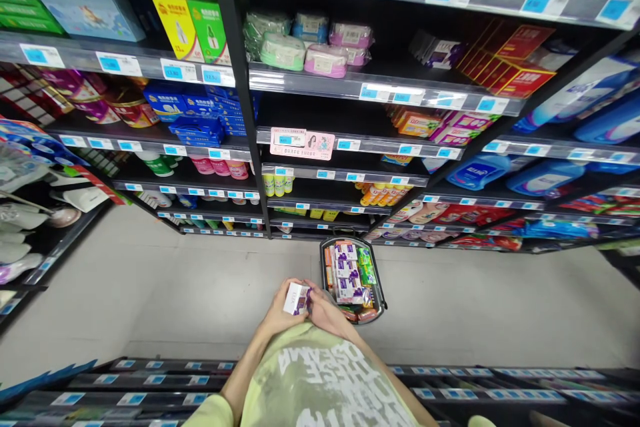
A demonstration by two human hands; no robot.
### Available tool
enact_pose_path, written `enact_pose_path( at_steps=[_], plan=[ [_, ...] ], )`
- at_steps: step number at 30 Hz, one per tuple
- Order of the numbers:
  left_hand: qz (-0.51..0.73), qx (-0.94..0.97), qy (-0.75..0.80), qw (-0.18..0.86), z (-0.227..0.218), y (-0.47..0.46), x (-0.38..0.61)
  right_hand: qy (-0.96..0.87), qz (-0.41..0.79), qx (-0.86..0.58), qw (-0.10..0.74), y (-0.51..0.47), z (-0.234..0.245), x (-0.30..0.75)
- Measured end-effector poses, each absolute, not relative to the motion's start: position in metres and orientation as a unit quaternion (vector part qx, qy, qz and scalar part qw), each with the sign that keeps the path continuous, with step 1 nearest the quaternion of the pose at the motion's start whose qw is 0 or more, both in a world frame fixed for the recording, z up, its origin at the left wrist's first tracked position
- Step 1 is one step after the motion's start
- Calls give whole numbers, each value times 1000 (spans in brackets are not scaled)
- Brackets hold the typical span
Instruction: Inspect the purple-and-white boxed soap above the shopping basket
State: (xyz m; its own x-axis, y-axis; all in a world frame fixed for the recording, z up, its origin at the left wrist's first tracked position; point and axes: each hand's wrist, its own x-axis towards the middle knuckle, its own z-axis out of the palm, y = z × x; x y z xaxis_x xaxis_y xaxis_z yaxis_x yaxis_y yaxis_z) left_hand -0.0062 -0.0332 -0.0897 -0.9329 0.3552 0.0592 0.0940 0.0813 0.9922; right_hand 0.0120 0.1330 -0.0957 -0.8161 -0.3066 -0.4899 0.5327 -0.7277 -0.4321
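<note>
In front of my waist, my left hand (278, 312) is wrapped round a small white and purple box (296, 298), its printed end facing up. From the other side, my right hand (324, 312) has its fingers closed at the box's purple edge. Just beyond and to the right, a black-rimmed shopping basket (380, 280) stands on the floor. Inside it lie similar white and purple boxes (346, 270), green packs (366, 257) and orange items along the left side. More boxes of a similar look (441, 52) sit on an upper shelf.
A tall shelf unit (310, 80) with price tags spans the view ahead. Red boxes (520, 77), plastic-wrapped pastel packs (325, 60) and blue bottles (480, 170) stand on it. Kitchenware shelves (30, 273) are at the left. Another shelf (150, 380) runs close behind me.
</note>
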Motion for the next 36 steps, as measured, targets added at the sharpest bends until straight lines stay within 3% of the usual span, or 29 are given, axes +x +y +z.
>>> enact_pose_path(
  at_steps=[11, 20, 36],
  plan=[
    [559, 205, 800, 66, -87, -29, -8, 244, -914, 203, 254, 130, -91, 9],
    [579, 187, 793, -4, -91, -23, -7, 118, -948, 156, 252, 137, -71, 9],
    [569, 269, 764, -144, -67, -22, -2, 93, -951, 95, 279, 146, -66, 12]
  ],
)
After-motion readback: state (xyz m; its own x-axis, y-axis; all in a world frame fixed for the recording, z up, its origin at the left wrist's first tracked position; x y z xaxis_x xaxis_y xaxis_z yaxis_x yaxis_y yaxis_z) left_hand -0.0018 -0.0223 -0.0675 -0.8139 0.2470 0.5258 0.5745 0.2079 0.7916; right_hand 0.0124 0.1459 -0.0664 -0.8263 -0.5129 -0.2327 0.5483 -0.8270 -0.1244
